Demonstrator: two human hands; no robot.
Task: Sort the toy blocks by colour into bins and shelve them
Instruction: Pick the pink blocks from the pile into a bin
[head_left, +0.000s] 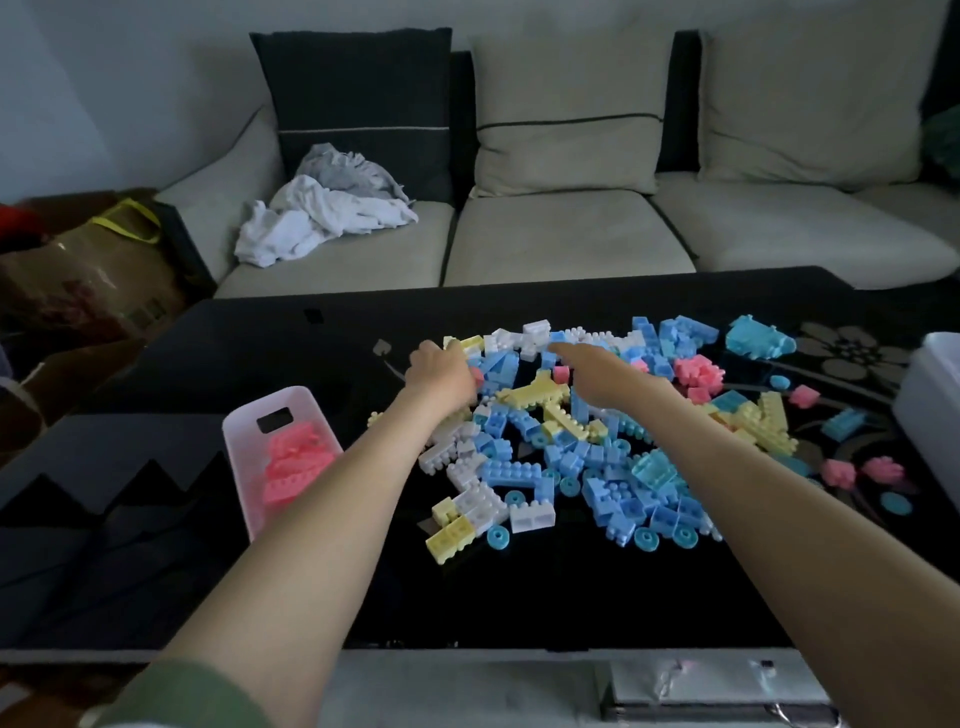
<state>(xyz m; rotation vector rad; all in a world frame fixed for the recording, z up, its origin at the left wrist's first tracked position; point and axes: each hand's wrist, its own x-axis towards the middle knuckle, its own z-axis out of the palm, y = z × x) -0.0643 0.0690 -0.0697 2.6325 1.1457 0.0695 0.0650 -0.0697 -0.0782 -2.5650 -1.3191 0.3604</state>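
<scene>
- Head camera, looking down over your arms: the black glossy counter (519, 587) carries a big loose pile of toy blocks (511, 470), with blue, white, yellow and pink all mixed together in the middle and right of the top.
- Your left hand (441, 371) is down on the far left edge of the pile, knuckles up and fingers curled into the blocks. A yellow block (470, 342) sits right at the fingertips, but I cannot tell whether you have hold of anything, because the fingers hide it.
- Your right hand (597, 374) reaches out over the middle of the pile, stretched flat to a point with nothing in it. The fingertip is just beside a small blue block (558, 338) at the far side.
- To your left the pink bin (244, 431) stands on the counter, just beside your left forearm. It holds pink blocks (296, 462) and no other colour that I can see.
- More pink is loose: a pink cluster (698, 371) lies in the pile beyond your right hand, and a few pink pieces (836, 473) lie apart on the right.
- A large pale-blue piece (756, 338) sits at the far right of the pile, and round blue wheels (497, 538) are scattered along the near edge.
- A white bin (930, 395) is cut off by the right edge of the frame, so its contents are out of view.
- Beyond the counter there is a pale sofa (561, 234) with crumpled white clothes (322, 218) on its left seat, and a brown bag (93, 270) on the floor at far left.
- A green sleeve (182, 696) shows at your left upper arm.
</scene>
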